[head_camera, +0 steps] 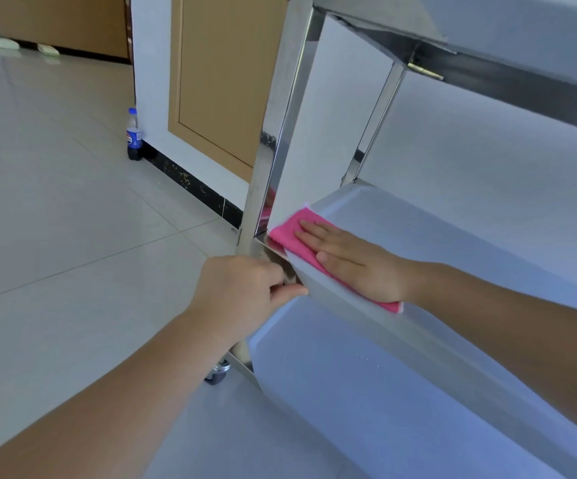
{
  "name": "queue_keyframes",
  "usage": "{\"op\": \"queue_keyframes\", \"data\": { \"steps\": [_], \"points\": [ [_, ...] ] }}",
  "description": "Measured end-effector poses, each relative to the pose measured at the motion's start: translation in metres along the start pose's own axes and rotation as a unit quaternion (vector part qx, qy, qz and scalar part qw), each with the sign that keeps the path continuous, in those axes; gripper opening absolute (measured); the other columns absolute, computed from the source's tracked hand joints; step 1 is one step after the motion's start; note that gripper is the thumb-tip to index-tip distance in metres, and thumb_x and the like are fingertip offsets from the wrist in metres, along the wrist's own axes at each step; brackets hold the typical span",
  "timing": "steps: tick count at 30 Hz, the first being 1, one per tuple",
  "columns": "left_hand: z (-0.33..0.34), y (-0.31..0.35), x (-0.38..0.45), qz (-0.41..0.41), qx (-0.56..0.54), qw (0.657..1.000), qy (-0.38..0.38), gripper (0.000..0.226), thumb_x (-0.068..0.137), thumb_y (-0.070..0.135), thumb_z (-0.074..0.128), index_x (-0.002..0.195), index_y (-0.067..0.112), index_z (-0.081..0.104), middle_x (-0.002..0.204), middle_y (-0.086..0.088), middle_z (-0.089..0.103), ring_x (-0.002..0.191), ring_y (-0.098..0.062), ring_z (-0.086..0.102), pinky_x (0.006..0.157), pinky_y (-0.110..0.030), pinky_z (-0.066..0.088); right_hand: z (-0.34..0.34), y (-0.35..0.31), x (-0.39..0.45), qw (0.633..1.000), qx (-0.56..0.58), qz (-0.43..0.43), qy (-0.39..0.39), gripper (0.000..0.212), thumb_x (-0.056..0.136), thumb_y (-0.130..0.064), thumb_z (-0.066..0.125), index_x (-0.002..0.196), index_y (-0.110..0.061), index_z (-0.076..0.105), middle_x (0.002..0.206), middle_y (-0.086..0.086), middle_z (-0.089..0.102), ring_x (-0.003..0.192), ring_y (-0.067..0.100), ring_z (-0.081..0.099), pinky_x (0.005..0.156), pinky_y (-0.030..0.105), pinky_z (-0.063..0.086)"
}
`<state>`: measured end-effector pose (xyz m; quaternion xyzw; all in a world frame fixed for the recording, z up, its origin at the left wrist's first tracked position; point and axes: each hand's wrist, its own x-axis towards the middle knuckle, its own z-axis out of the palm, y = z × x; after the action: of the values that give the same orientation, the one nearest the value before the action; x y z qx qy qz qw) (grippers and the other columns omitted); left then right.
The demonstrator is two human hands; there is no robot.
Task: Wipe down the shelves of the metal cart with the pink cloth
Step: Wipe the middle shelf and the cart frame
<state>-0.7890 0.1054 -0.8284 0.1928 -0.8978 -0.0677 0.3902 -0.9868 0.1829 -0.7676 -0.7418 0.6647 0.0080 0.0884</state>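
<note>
The metal cart [428, 233] fills the right side, with a top, a middle and a bottom shelf between shiny posts. A pink cloth [289, 231] lies flat on the middle shelf at its near left corner. My right hand [352, 261] presses flat on the cloth, fingers stretched toward the corner post, and covers most of it. My left hand [242, 292] grips the front corner of the middle shelf by the post [273, 133], thumb along the rim.
A cola bottle [133, 134] stands on the tiled floor against the white wall by a wooden door panel [225, 81]. A caster wheel [216, 373] shows under the cart's near left corner. The bottom shelf [366, 392] lies below my arms.
</note>
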Motion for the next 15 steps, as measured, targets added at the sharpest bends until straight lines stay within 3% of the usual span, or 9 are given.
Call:
{"op": "queue_keyframes", "data": {
  "steps": [3,5,8,10,12,15],
  "points": [
    [0.001,-0.006,-0.010,0.005,0.079,0.992,-0.101,0.051,0.083,0.062,0.046,0.054,0.021,0.041,0.048,0.006,0.037,0.049,-0.015,0.043,0.048,-0.022,0.027,-0.001,-0.010,-0.005,1.000,0.017,0.002,-0.012,0.051,0.097,-0.045,0.012,0.145,-0.030,0.002,0.155,-0.013,-0.005,0.140,-0.002,-0.011,0.115,0.021,-0.007],
    [-0.002,-0.014,-0.017,0.013,0.075,0.984,-0.158,0.050,0.087,0.061,0.038,0.059,0.021,0.039,0.054,0.006,0.041,0.057,-0.015,0.046,0.053,-0.025,0.035,-0.004,-0.014,-0.007,1.000,0.012,0.017,-0.021,0.054,0.093,-0.047,0.012,0.143,-0.032,0.001,0.156,-0.010,-0.005,0.140,-0.002,-0.011,0.117,0.025,-0.006],
    [-0.006,-0.031,-0.027,0.050,0.054,0.976,-0.205,0.044,0.091,0.055,0.036,0.067,0.019,0.047,0.062,0.002,0.050,0.063,-0.019,0.050,0.058,-0.028,0.038,-0.004,-0.023,-0.011,0.999,0.022,0.033,-0.009,0.052,0.093,-0.046,0.014,0.142,-0.031,0.001,0.156,-0.010,-0.003,0.141,-0.002,-0.011,0.118,0.027,-0.005],
    [-0.005,-0.047,-0.038,0.084,0.039,0.972,-0.217,0.043,0.092,0.050,0.036,0.066,0.017,0.044,0.058,0.001,0.041,0.060,-0.020,0.045,0.056,-0.029,0.034,0.002,-0.035,-0.016,0.999,0.031,0.029,0.012,0.047,0.098,-0.042,0.018,0.141,-0.028,0.002,0.156,-0.009,0.000,0.141,-0.003,-0.009,0.117,0.023,-0.004],
    [-0.003,-0.062,-0.047,0.114,0.026,0.966,-0.230,0.042,0.093,0.047,0.039,0.064,0.016,0.041,0.055,0.001,0.036,0.057,-0.020,0.042,0.054,-0.028,0.030,0.009,-0.047,-0.018,0.999,-0.007,0.012,0.043,0.050,0.098,-0.038,0.022,0.141,-0.023,0.002,0.154,-0.006,0.004,0.141,-0.002,-0.006,0.115,0.018,-0.004],
    [0.005,-0.078,-0.061,0.118,-0.002,0.961,-0.249,0.041,0.092,0.047,0.038,0.068,0.015,0.050,0.062,0.001,0.050,0.059,-0.018,0.048,0.055,-0.029,0.035,0.015,-0.061,-0.017,0.993,-0.092,0.003,0.071,0.054,0.096,-0.036,0.022,0.143,-0.018,0.003,0.154,-0.003,0.007,0.142,0.003,0.000,0.116,0.021,0.002]
  ]
}}
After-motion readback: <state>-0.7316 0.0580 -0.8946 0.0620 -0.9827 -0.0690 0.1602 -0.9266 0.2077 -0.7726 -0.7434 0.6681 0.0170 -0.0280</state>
